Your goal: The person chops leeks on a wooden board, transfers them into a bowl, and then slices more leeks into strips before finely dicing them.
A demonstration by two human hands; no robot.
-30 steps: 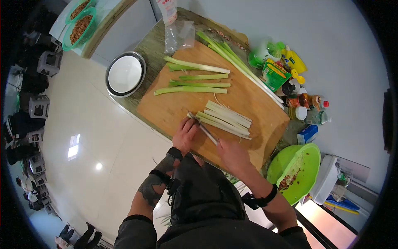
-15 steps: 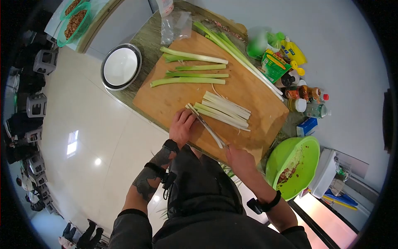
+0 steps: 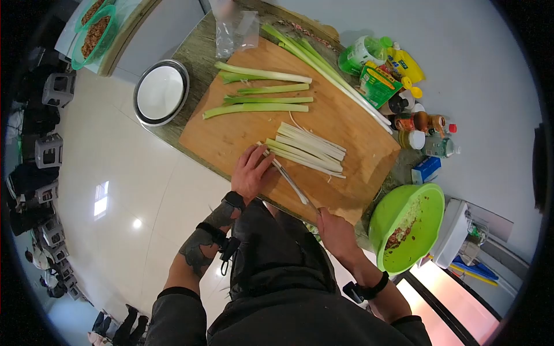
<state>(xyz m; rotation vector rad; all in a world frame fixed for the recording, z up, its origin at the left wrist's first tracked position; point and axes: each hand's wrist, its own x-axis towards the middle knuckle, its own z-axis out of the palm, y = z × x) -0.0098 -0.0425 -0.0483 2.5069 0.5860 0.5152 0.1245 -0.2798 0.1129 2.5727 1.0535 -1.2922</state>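
Observation:
My right hand (image 3: 337, 230) is closed around the handle of a knife (image 3: 311, 203) at the near edge of the wooden cutting board (image 3: 228, 132). The narrow blade points up and left, lying along a pale green onion stalk (image 3: 295, 187). My left hand (image 3: 249, 171) is at the stalk's far end, fingers bent and pressed down on it by the blade's tip. Right beside them lies a bundle of split green onion pieces (image 3: 309, 151). Farther up the board are several cut green lengths (image 3: 257, 108). Long whole green onions (image 3: 332, 75) lie along the board's back right edge.
A green basin (image 3: 427, 242) with chopped food stands at the right. Sauce bottles (image 3: 412, 121) and a green pouch (image 3: 378, 86) line the wall side. A white bowl in a metal one (image 3: 161, 92) sits at the left edge, and a clear plastic bag (image 3: 247, 32) lies behind the board.
The view has shifted slightly, so the board and onions appear a little farther left. My left hand's fingers have spread slightly over the stalk's end; the knife stays along the stalk.

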